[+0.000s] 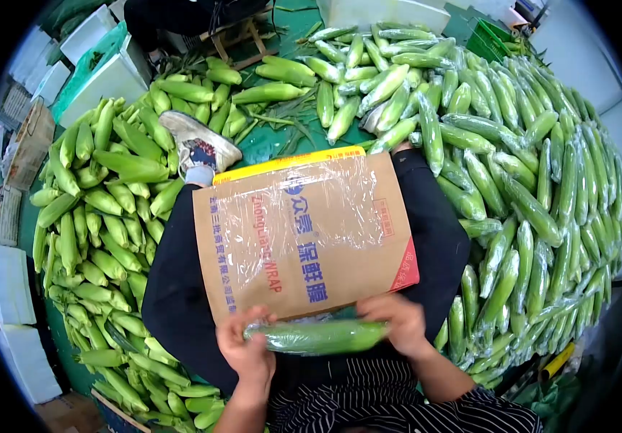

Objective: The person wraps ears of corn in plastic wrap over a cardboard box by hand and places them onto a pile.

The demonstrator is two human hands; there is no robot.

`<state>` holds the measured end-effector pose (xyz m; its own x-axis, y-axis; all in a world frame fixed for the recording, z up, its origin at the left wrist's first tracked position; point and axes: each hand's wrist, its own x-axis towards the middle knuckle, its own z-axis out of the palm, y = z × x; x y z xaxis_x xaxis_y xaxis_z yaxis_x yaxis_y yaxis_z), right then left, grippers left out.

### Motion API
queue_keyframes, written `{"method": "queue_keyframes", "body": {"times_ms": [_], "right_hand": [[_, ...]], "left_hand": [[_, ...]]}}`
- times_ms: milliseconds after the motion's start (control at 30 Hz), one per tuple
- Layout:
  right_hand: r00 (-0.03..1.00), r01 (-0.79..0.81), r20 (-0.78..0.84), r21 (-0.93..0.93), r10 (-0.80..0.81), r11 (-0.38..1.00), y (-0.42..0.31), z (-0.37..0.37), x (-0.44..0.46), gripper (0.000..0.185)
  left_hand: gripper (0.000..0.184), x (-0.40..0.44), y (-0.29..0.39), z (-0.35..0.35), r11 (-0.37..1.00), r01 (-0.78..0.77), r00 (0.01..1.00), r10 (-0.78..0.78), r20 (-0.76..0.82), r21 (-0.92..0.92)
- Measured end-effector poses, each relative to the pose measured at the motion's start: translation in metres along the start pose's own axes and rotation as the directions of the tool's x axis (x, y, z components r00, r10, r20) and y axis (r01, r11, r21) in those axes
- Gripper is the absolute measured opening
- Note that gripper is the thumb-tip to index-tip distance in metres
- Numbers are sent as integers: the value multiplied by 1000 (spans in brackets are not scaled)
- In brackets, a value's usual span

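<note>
Between my two hands, just past the near edge of a cardboard box, lies an ear of corn (pixel 325 337) in its green husk with shiny clear film around it. My left hand (pixel 246 345) is closed on its left end. My right hand (pixel 397 322), slightly blurred, grips the right end. The cardboard box (pixel 354 267) rests on my lap, printed with blue and red lettering. Glossy clear film (pixel 253 216) covers much of its top, and a yellow strip (pixel 289 165) runs along the far edge.
A pile of unwrapped corn (pixel 109 252) spreads on the left. Film-wrapped corn (pixel 535 202) is heaped on the right and far right. White foam boxes (pixel 109 79) stand at the far left, a green crate (pixel 488 41) at the far right. Another person's dark-clothed legs (pixel 174 18) show at the top.
</note>
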<state>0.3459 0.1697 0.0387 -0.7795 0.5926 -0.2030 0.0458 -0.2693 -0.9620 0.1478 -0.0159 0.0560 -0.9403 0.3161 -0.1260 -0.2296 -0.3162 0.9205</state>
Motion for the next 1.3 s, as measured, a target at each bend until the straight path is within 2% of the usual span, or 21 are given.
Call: {"method": "queue_keyframes", "body": {"times_ms": [33, 67, 100, 133, 200, 267, 333, 367, 400, 433, 467, 500, 533, 600, 667, 767, 900, 1067, 1200, 1267, 1300], "right_hand": [[946, 155, -324, 475, 8, 866, -17, 18, 32, 56], [809, 440, -588, 623, 15, 647, -33, 36, 65, 58], [814, 476, -574, 746, 88, 466, -58, 53, 91, 56], [916, 397, -377, 797, -138, 455, -67, 77, 102, 48], [748, 374, -660, 328, -72, 868, -60, 101, 144, 39], [900, 353, -413, 507, -138, 786, -79, 34, 212, 36], [879, 400, -469, 633, -82, 663, -117, -49, 319, 36], [819, 393, -574, 531, -23, 751, -126, -71, 365, 49], [738, 369, -675, 426, 19, 826, -126, -80, 400, 63], [833, 133, -552, 136, -37, 982, -94, -81, 439, 68], [911, -71, -412, -214, -24, 974, -62, -70, 474, 74], [979, -78, -197, -631, -61, 772, -50, -32, 491, 71], [974, 213, 140, -838, -180, 503, -29, -15, 512, 73], [951, 308, 299, -930, -75, 203, 9, 17, 575, 79], [954, 284, 259, -942, -153, 178, 36, 35, 642, 85], [990, 120, 129, -983, -51, -139, 47, 46, 679, 80], [955, 154, 218, -943, -200, -294, 34, 34, 650, 70], [798, 402, 350, -916, -490, 1, -35, 7, 533, 75], [695, 639, 577, -769, -429, 0, -78, -3, 348, 81], [781, 603, 608, -793, -139, -82, -78, 6, 280, 83], [766, 626, 619, -780, -174, -20, -61, 4, 260, 85]], "left_hand": [[33, 18, -7, 0, 965, 15, 998, 1, 62, -260], [24, 31, 4, 42, 955, -12, 1000, 14, 4, -295], [22, 37, -4, 75, 987, -10, 998, 1, -59, -162], [24, 43, -18, 97, 997, -9, 992, 19, 128, -80], [49, 65, -34, 121, 940, -320, 805, 206, 556, 116], [61, 98, -13, 112, 803, -517, 713, 212, 669, 297], [66, 134, -10, 66, 330, -686, 714, 130, 688, 649], [68, 143, -12, 50, 31, -682, 730, 91, 677, 731], [69, 141, -14, 40, 17, -654, 756, -8, 654, 756], [71, 135, -15, 30, -2, -630, 773, -99, 627, 776], [72, 130, -17, 20, -23, -609, 781, -193, 595, 793], [75, 122, -22, 11, -54, -613, 780, -201, 593, 788], [78, 117, -28, 5, -82, -619, 777, -212, 593, 781], [81, 127, -29, 7, -108, -626, 768, -258, 587, 772], [83, 122, -36, 7, -109, -595, 789, -268, 553, 796], [82, 126, -39, 1, -143, -611, 780, -278, 561, 779], [83, 124, -39, 3, -108, -594, 793, -249, 556, 797], [82, 129, -35, 4, -56, -598, 790, -214, 575, 800], [79, 119, -28, 9, -142, -591, 806, -159, 571, 794], [77, 114, -18, 10, -180, -585, 810, -175, 559, 791], [70, 111, -13, 9, -218, -588, 809, -141, 571, 779]]}}
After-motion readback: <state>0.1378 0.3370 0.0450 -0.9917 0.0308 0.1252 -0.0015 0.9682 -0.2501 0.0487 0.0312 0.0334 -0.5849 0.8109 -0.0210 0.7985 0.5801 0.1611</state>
